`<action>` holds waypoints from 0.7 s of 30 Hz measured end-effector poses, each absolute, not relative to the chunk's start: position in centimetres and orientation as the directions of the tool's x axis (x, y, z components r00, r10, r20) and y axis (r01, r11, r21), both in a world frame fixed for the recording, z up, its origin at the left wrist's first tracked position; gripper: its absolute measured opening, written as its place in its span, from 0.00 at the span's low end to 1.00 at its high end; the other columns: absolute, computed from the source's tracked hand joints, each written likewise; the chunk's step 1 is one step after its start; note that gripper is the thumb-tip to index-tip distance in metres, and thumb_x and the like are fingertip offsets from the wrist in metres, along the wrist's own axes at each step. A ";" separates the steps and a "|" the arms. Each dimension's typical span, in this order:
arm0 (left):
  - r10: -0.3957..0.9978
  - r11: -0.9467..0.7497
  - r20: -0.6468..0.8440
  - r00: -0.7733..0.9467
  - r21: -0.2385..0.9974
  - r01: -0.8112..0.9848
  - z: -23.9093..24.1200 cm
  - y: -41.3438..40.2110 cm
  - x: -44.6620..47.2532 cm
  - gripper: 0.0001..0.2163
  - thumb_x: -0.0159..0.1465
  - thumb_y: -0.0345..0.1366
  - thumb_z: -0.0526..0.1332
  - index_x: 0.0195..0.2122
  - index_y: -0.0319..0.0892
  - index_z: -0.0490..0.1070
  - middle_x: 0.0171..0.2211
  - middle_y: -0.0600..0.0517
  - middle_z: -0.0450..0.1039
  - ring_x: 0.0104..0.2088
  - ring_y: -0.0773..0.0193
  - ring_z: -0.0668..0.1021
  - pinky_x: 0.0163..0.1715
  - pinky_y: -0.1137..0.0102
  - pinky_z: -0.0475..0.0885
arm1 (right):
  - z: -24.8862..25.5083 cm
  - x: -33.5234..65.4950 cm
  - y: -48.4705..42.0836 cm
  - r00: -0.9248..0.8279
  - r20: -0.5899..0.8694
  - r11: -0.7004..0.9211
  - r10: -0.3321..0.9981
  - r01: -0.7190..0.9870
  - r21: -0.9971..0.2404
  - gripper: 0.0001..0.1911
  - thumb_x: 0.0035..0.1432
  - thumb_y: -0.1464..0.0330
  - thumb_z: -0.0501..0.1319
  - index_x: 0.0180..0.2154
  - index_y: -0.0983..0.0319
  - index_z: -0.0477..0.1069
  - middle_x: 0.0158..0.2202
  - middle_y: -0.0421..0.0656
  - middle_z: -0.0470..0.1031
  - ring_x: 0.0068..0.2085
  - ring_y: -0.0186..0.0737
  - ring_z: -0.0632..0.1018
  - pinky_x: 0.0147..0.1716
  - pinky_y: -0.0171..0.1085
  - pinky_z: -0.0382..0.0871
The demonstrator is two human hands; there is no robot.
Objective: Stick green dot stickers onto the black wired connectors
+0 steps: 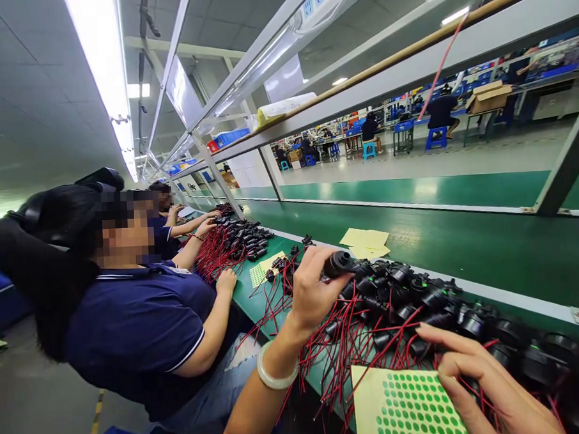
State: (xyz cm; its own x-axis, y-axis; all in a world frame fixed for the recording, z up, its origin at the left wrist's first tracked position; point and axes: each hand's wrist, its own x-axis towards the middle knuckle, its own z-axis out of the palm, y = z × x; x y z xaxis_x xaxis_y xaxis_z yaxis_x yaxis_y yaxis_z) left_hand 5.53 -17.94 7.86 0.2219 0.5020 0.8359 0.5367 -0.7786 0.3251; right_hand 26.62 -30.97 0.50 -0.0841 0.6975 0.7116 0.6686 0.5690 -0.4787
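A co-worker (145,325) is sitting at the left. The left hand (314,286) is gripping a black plug (338,263) above the wired pile (418,301) on the green table (487,247). The right hand (479,378), fingers loosely curled, is touching a sticker sheet (406,407).

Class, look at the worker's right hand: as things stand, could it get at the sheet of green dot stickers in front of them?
Probably yes. The right hand already rests at the edge of the sticker sheet, fingers lying beside the green dots, with only loose red wires nearby. The left hand is apart, holding a black connector.

black cylindrical socket (338,263), raised, red-wired
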 end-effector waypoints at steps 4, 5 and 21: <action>0.544 -0.774 0.813 0.207 0.391 0.498 7.2 -21.5 7.1 0.10 0.55 0.31 0.68 0.37 0.42 0.69 0.34 0.53 0.71 0.35 0.65 0.74 0.36 0.71 0.71 | 3.3 26.0 -31.4 -0.275 0.818 0.739 0.505 0.627 -0.246 0.03 0.64 0.71 0.52 0.37 0.59 0.63 0.53 0.47 0.71 0.61 0.41 0.65 0.54 0.37 0.67; 0.565 -0.767 0.801 0.197 0.421 0.485 7.0 -22.3 7.4 0.10 0.55 0.31 0.68 0.37 0.42 0.69 0.34 0.54 0.71 0.35 0.65 0.74 0.36 0.72 0.71 | 3.8 25.8 -31.5 -0.278 0.829 0.745 0.486 0.627 -0.227 0.03 0.63 0.71 0.53 0.38 0.59 0.64 0.52 0.48 0.71 0.62 0.42 0.64 0.54 0.39 0.67; 0.804 -0.589 0.581 0.124 0.753 0.292 5.8 -28.0 8.6 0.12 0.51 0.28 0.68 0.36 0.43 0.71 0.28 0.57 0.74 0.26 0.69 0.74 0.27 0.77 0.70 | 5.0 24.5 -32.9 -0.315 0.858 0.796 0.405 0.584 -0.161 0.07 0.60 0.77 0.54 0.39 0.62 0.66 0.52 0.49 0.73 0.60 0.45 0.67 0.52 0.42 0.67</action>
